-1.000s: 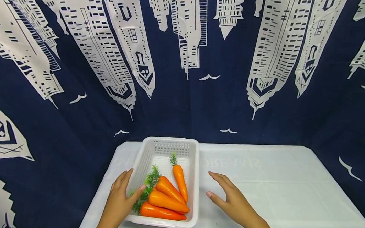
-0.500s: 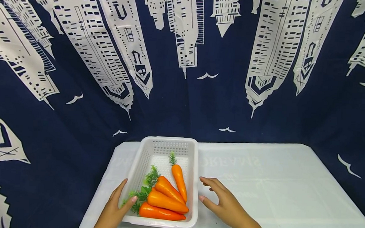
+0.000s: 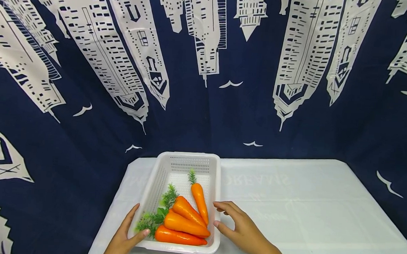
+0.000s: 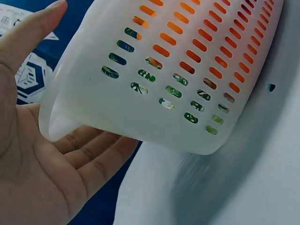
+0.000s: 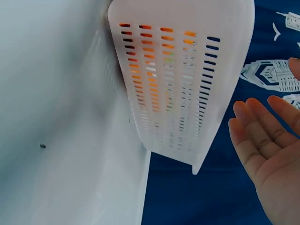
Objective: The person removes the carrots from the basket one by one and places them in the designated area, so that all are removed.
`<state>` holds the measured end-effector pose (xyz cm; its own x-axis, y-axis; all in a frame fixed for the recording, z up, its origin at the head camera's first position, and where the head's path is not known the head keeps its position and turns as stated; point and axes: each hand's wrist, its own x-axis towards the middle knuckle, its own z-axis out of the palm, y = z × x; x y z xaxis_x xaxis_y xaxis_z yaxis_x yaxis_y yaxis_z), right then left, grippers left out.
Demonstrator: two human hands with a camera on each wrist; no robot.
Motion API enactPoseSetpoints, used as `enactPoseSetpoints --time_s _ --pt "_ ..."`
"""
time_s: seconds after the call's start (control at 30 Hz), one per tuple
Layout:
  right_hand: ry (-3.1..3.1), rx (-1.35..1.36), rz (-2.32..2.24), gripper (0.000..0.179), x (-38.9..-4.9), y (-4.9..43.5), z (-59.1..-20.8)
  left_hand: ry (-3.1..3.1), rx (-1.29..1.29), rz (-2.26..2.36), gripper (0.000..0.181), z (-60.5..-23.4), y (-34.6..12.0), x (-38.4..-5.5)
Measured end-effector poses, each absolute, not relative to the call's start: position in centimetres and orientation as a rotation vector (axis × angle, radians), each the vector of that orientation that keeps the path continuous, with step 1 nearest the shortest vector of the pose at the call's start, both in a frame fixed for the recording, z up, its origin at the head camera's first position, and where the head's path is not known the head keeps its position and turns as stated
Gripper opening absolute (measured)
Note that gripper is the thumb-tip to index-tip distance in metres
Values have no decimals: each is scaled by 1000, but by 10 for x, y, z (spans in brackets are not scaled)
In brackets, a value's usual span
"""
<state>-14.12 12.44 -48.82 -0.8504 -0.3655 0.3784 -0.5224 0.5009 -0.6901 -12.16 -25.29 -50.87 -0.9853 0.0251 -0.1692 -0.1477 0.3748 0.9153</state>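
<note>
A white plastic basket (image 3: 217,177) with slotted walls stands on the table. Several orange carrots with leafy green tops lie in it: a slim carrot (image 3: 200,201) on the right, and thicker ones such as the front carrot (image 3: 180,236) nearer me. My left hand (image 3: 121,239) is at the near left corner, fingers straight along the outside and thumb over the rim; in the left wrist view, the fingers pass partly behind the basket (image 4: 117,103). Beside the right rim is my right hand (image 3: 241,228), fingers loosely bent, and the right wrist view shows a gap between hand (image 5: 272,150) and basket wall.
A white cloth (image 3: 306,216) with faint lettering covers the table and extends to the right of the basket. Behind and at the sides hangs a dark blue curtain (image 3: 197,119) printed with white buildings and birds.
My right hand has moved left, up to the basket's right rim. My left hand has shifted down and left, onto the near left corner. Basket and carrots keep their places.
</note>
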Motion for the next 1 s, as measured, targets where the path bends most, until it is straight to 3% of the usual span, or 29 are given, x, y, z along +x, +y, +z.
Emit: enactPoseSetpoints --time_s 0.4,1.0 --pt "-2584 770 1167 38 -141 110 -493 2359 -74 1795 91 -519 -259 -118" --pt "-2563 862 1132 37 -144 89 -493 2186 -25 1904 101 -529 -266 -117"
